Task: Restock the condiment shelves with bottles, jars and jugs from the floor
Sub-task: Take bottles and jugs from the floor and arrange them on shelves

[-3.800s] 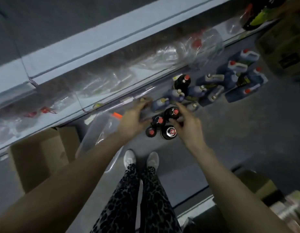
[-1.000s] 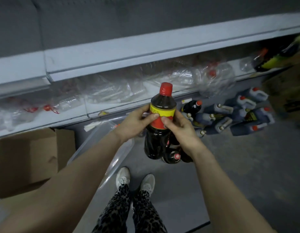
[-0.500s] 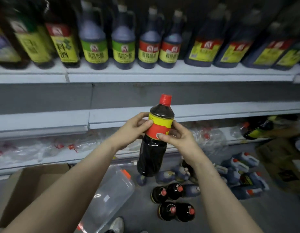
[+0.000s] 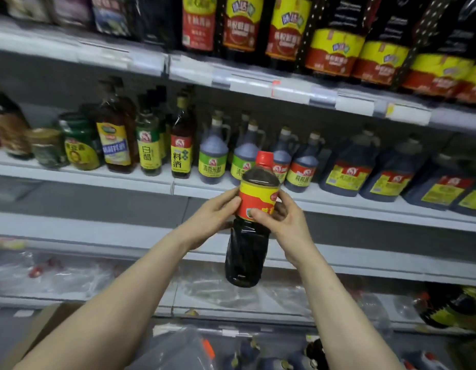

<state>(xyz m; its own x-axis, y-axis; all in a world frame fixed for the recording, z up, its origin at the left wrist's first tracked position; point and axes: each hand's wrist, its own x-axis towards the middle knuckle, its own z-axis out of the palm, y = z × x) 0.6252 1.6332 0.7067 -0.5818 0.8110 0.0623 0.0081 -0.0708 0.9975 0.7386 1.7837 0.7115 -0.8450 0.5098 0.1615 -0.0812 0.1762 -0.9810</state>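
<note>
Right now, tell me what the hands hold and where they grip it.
The left hand and right hand grip the bottle by its label.

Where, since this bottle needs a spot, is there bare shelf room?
The shelf under the row of jugs, above the clear plastic, looks bare along its visible length. The row of jugs and the top row of bottles are packed; only a thin front strip is free there.

A shop aisle: tiered shelves (image 4: 178,185) with price-tag strips (image 4: 292,93) hold rows of labelled condiment bottles (image 4: 212,153).
</note>
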